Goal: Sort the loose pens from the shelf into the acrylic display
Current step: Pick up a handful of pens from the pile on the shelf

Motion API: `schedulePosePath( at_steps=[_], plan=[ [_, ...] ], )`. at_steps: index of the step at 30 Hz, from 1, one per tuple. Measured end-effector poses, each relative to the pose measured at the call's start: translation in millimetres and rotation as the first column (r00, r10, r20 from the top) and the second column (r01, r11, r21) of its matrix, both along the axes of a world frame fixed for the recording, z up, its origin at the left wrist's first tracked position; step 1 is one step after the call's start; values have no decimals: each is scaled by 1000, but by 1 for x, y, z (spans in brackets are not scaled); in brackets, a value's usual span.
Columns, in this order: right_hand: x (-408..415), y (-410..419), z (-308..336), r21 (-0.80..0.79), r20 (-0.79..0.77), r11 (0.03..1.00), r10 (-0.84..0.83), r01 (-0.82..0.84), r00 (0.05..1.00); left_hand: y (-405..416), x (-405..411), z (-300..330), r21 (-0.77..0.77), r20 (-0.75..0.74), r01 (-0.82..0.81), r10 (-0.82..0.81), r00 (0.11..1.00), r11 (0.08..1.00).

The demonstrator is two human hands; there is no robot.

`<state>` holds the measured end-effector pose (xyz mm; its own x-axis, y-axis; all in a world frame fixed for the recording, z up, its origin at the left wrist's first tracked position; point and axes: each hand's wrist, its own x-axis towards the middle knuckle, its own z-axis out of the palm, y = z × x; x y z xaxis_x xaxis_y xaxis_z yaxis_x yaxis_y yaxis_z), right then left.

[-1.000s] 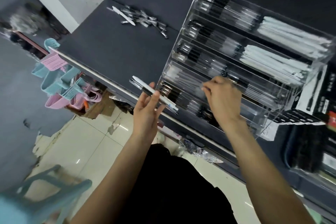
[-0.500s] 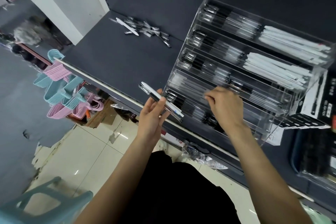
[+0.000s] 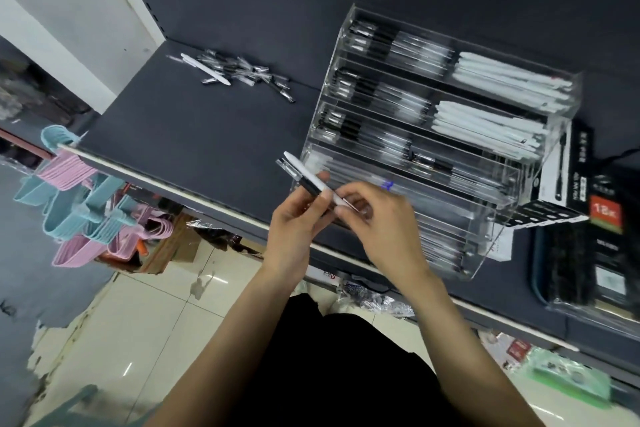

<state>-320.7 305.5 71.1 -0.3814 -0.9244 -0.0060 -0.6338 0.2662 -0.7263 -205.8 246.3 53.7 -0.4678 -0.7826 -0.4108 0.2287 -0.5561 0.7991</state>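
Acrylic display (image 3: 491,236) mostly stocked; left hand (image 3: 294,229) grips two pens (image 3: 311,182), right hand (image 3: 377,218) pinching one's tip; loose pile (image 3: 242,74) left of the display awaits.

Pens (image 3: 311,180) between both hands' grips

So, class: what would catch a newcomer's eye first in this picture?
Probably the two hands in the middle: the left hand holds a few pens, and the right hand pinches the end of the white one. Behind them stands the tiered acrylic display, and a loose pile of pens lies far back on the dark shelf.
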Motion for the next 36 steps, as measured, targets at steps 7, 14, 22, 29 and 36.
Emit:
schedulePosePath(
  at_steps=[7, 14, 22, 29, 36],
  plan=[
    [-88, 39, 20, -192, -192, 931, -346, 311, 918, -6, -33, 7, -212, 200, 132, -89, 976, 968],
    [-186, 32, 28, -232, -595, 929, -371, 290, 713, -10, -79, 9, -393, 352, 278, -136, 926, 876],
    [-185, 40, 26, -220, -574, 971, -206, 93, 792, -9, -94, 5, -330, 272, 197, -107, 956, 923],
    [-164, 61, 7, -255, -581, 952, -293, 172, 759, -17, -89, -1, -300, 284, 149, -61, 957, 942],
    [-185, 29, 14, -228, -719, 944, -328, 238, 613, -12, -88, -4, -285, 288, 187, -102, 952, 940]
  ],
)
